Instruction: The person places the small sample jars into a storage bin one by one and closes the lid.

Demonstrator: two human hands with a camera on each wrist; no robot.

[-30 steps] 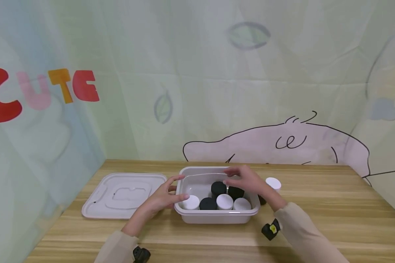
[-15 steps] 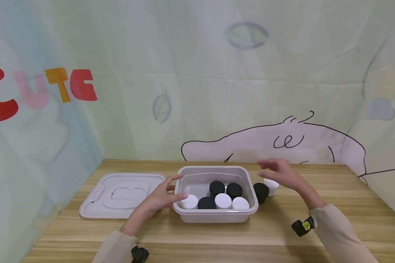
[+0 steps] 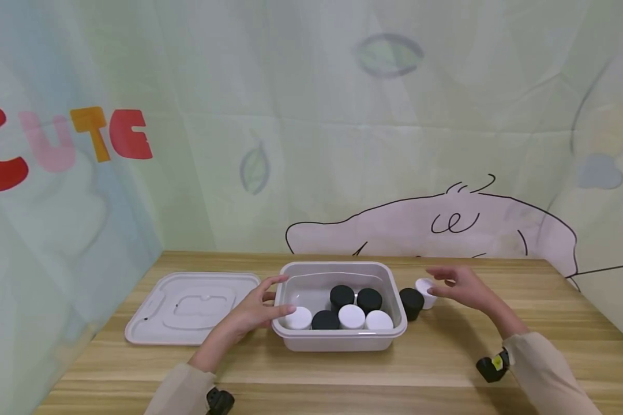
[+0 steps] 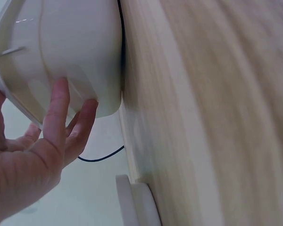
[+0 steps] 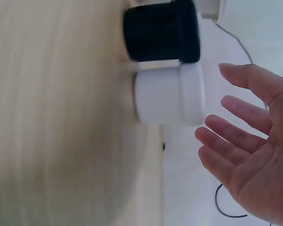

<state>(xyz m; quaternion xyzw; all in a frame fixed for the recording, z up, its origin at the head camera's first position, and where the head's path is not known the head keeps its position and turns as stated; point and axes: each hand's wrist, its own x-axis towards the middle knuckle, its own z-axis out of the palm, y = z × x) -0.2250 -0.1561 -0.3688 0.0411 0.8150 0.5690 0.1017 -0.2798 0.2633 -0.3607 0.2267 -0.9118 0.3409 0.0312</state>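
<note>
A light grey plastic box (image 3: 337, 344) stands on the table with several white-lidded (image 3: 351, 317) and black-lidded jars (image 3: 341, 297) inside. My left hand (image 3: 253, 311) holds its left end. In the left wrist view, fingertips (image 4: 61, 89) press the box's outer wall. Right of the box, a black jar (image 3: 411, 304) and a white jar (image 3: 424, 290) stand upright side by side. My right hand (image 3: 462, 286) hovers just right of the white jar, fingers spread and loosely bent. The right wrist view shows a gap between this hand and the white jar.
A flat light grey lid (image 3: 202, 308) lies on the wooden table (image 3: 332, 380) to the left of the box. Behind the table hangs a printed curtain (image 3: 316, 144). Each wrist carries a small black camera (image 3: 492, 368).
My right hand has moved from above the box to the right, then down beside the white jar. Its fingers hold nothing. My left hand stays on the box.
</note>
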